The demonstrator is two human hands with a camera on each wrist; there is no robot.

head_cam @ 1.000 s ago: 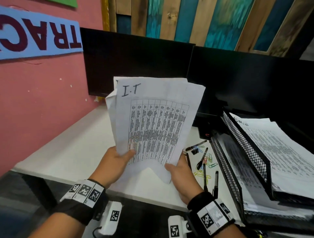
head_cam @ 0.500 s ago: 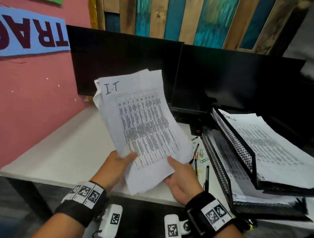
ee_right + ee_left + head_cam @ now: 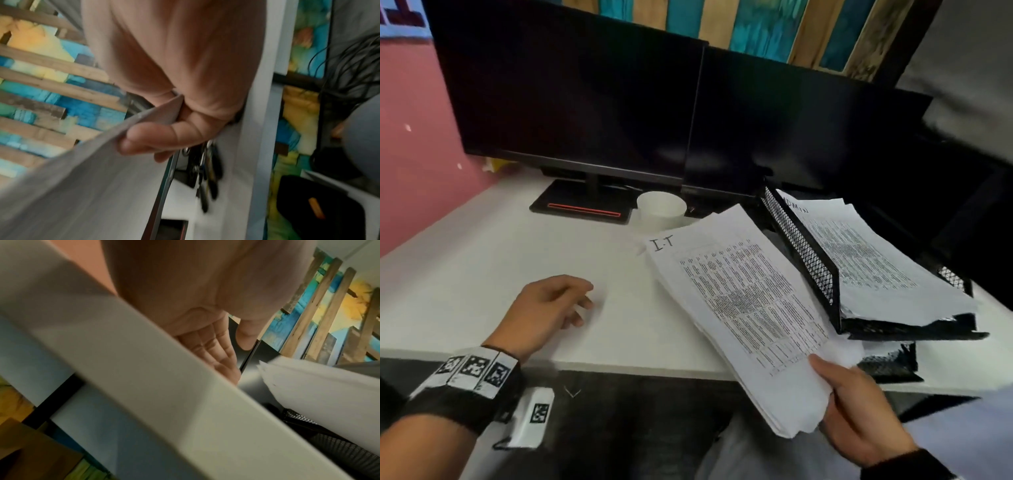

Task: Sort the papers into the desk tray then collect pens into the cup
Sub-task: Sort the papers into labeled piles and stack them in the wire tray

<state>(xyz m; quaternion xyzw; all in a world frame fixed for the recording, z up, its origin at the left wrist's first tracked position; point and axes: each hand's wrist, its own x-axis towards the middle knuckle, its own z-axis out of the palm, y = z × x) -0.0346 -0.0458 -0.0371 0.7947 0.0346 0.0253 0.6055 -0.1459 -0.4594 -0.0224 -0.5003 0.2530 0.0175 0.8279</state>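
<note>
Your right hand [image 3: 859,411] pinched the near corner of the papers [image 3: 739,308], thumb on top, the stack slanting over the worktop [image 3: 482,257] beside the desk tray [image 3: 808,253]. Your left hand [image 3: 548,305] hung loosely spread, holding nothing. That one-corner grip risked sheets fanning and sliding out.

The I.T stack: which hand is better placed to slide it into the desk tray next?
Right. The right hand already grips the I.T stack at its near corner, beside the black mesh tray. The left hand hovers empty over the white desk, away from the tray.
</note>
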